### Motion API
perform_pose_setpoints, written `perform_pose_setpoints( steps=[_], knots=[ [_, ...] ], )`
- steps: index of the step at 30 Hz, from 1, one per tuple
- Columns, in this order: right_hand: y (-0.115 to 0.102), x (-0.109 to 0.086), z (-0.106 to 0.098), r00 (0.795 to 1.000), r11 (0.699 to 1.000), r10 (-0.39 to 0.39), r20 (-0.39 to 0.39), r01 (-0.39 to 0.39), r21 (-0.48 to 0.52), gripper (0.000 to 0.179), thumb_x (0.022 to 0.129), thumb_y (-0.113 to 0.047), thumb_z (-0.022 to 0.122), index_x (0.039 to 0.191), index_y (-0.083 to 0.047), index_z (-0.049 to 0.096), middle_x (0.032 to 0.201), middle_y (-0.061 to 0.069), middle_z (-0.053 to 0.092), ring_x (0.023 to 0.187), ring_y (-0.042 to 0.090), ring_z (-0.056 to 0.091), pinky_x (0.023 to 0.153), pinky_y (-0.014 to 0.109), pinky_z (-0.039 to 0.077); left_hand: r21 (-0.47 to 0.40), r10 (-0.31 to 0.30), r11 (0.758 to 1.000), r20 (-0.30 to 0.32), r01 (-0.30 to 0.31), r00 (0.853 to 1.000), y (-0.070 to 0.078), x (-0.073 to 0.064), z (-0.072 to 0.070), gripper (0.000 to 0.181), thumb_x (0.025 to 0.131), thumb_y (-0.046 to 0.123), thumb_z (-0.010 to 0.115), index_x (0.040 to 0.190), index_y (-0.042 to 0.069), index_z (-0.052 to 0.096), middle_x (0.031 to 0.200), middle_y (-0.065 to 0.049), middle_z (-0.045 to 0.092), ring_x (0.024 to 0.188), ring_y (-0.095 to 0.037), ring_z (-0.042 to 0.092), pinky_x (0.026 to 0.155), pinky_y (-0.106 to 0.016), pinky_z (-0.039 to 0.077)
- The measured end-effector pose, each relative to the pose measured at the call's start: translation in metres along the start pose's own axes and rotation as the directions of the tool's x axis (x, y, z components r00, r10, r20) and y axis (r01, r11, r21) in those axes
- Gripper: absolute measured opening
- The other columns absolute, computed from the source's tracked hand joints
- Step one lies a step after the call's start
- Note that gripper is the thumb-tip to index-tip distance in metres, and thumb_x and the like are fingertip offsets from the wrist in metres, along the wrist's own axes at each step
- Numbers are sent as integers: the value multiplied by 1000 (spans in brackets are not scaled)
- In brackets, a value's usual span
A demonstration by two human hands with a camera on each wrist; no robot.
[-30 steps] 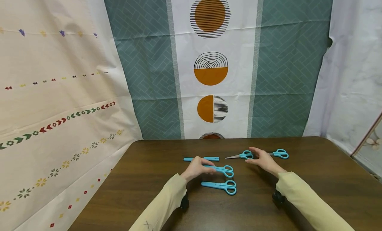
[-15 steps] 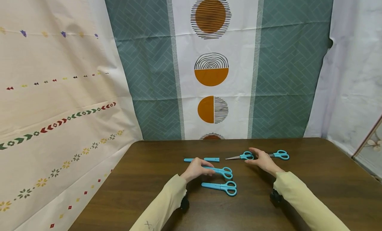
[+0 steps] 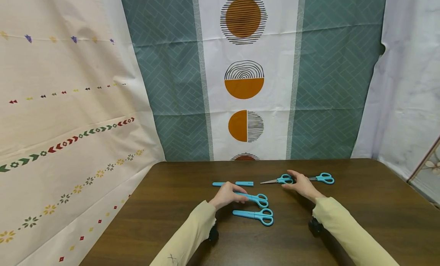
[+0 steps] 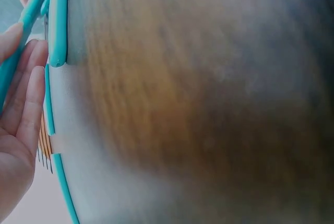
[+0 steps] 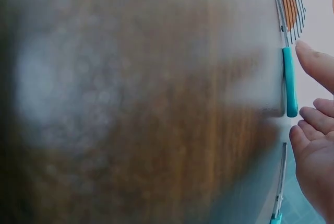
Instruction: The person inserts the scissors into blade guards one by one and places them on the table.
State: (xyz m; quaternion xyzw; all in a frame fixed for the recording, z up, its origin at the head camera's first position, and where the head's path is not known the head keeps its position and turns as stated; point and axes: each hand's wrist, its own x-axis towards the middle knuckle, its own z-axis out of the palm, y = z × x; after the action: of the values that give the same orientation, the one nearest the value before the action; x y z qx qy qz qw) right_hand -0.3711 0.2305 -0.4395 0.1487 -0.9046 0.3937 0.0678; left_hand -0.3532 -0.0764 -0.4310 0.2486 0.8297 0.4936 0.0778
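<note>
My left hand (image 3: pixel 228 194) pinches a pair of blue scissors (image 3: pixel 258 199) by its covered blades, thumb on one side and fingers on the other; the handles point right. In the left wrist view the thumb lies on the blue cover (image 4: pixel 9 75). My right hand (image 3: pixel 303 185) is at the handles of a bare-bladed pair of scissors (image 3: pixel 284 179), thumb and forefinger spread apart. From the right wrist, the blue handle (image 5: pixel 290 83) appears past the spread fingers, which do not grip it. A second covered pair of scissors (image 3: pixel 253 214) lies nearer me.
Two loose blue blade covers, a left one (image 3: pixel 218 184) and a right one (image 3: pixel 245 184), lie in a row behind my left hand. Another bare pair of scissors (image 3: pixel 325 178) lies beyond my right hand. The brown table (image 3: pixel 165 205) meets a patterned curtain (image 3: pixel 178 144) at the back.
The scissors in my left hand have tipped slightly, their handles a little lower in view. My right forearm has shifted slightly left, while its hand stays by the same handles.
</note>
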Motion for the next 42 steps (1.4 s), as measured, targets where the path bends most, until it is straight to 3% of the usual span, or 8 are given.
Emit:
perform_pose_setpoints(
  steps=[14, 22, 31, 36, 42],
  knots=[
    [0, 5, 4, 1000, 999, 9, 6, -9, -40, 68, 81, -16, 69, 128, 17, 34, 127, 35, 37, 116, 48, 34, 91, 55, 30, 61, -8, 998, 5, 8, 1000, 0, 2, 2, 13, 74, 15, 76, 84, 8, 73, 63, 1, 64, 62, -14, 63, 57, -26, 50],
    [-1, 5, 5, 1000, 998, 25, 5, -25, -56, 66, 81, -14, 69, 127, 17, 35, 126, 35, 37, 114, 48, 35, 90, 55, 31, 183, 50, 982, 0, -49, 999, 0, 4, 1, 17, 73, 22, 77, 86, 12, 74, 76, 10, 65, 76, -6, 55, 66, -24, 45],
    [2, 7, 5, 1000, 987, -2, -28, -3, -164, 56, 77, -10, 72, 116, 20, 45, 111, 34, 46, 104, 46, 41, 88, 53, 33, 246, 77, 966, 7, -77, 997, 0, 5, 2, 15, 72, 20, 78, 83, 12, 74, 75, 13, 62, 69, -6, 49, 58, -23, 42],
    [-2, 6, 4, 1000, 974, -17, -9, 14, -226, 60, 74, -16, 75, 111, 23, 47, 102, 32, 47, 99, 44, 41, 86, 52, 34, 268, 87, 959, 29, -91, 996, -1, 4, 4, 15, 72, 18, 78, 84, 11, 74, 75, 13, 62, 64, -5, 50, 56, -21, 42],
    [-6, 4, 1, 1000, 974, 2, 26, 4, -226, 58, 73, -21, 76, 107, 20, 53, 94, 24, 48, 91, 37, 41, 80, 49, 37, 276, 107, 954, 54, -117, 993, -1, 4, 5, 14, 72, 17, 78, 84, 10, 73, 73, 13, 62, 63, -6, 51, 57, -22, 43]
  ],
)
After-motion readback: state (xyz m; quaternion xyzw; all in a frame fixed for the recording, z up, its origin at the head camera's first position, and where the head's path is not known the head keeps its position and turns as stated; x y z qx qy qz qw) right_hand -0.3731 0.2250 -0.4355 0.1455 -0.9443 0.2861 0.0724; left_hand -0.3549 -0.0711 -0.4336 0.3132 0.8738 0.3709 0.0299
